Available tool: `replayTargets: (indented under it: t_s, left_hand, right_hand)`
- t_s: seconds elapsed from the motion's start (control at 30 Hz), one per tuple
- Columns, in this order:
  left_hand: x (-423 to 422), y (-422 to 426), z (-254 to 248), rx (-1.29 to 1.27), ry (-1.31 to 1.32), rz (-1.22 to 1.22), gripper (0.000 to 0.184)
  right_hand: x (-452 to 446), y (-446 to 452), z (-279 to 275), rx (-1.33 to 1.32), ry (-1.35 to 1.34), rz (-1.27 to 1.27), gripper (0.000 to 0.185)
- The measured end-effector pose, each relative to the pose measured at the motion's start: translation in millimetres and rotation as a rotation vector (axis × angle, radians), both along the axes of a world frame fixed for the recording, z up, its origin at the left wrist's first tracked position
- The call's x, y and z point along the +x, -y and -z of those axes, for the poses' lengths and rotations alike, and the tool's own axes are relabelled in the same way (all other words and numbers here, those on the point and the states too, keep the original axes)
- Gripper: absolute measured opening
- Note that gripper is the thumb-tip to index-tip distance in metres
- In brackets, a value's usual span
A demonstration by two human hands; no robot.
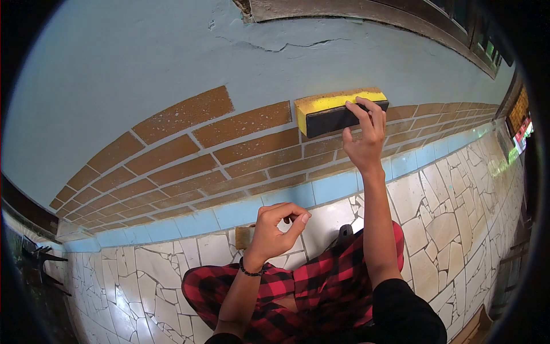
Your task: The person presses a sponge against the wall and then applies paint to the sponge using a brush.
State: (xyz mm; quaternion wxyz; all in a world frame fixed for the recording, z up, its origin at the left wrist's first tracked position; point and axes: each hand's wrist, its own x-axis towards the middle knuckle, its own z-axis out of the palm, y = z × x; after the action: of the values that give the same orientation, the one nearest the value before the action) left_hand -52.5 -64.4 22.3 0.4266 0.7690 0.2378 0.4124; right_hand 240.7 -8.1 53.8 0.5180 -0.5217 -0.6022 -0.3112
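Observation:
My right hand (366, 137) grips a yellow sponge block (338, 112) with a black backing. The sponge's far edge is stained brown and lies at or close to the wall, level with the top row of brown painted bricks (246, 123). Over my lap, my left hand (281, 229) is closed, its curled fingers meeting the thumb. A small dark bit shows at those fingers, too little to name. Just behind this hand, a tan block-like object (243, 237) sits on the floor, partly hidden.
The grey-blue wall (143, 57) has a crack (286, 47) below a wooden window frame (366, 12). Light blue tiles (197, 222) run along its base. Pale broken-stone paving (435, 229) covers the floor. Dark furniture legs (48, 264) stand at the left.

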Motion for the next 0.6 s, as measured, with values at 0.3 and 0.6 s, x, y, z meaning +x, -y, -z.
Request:
replayTargets:
  t_s: [0.3, 0.6]
  left_hand:
    - [-1.3, -1.0, 0.9, -0.006, -0.016, -0.008, 0.013]
    - [0.4, -1.2, 2.4, 0.003, -0.018, -0.012, 0.012]
  right_hand:
    - [1.4, -0.8, -0.2, 0.009, -0.002, -0.014, 0.069]
    - [1.9, -1.2, 1.2, 0.007, -0.012, -0.022, 0.068]
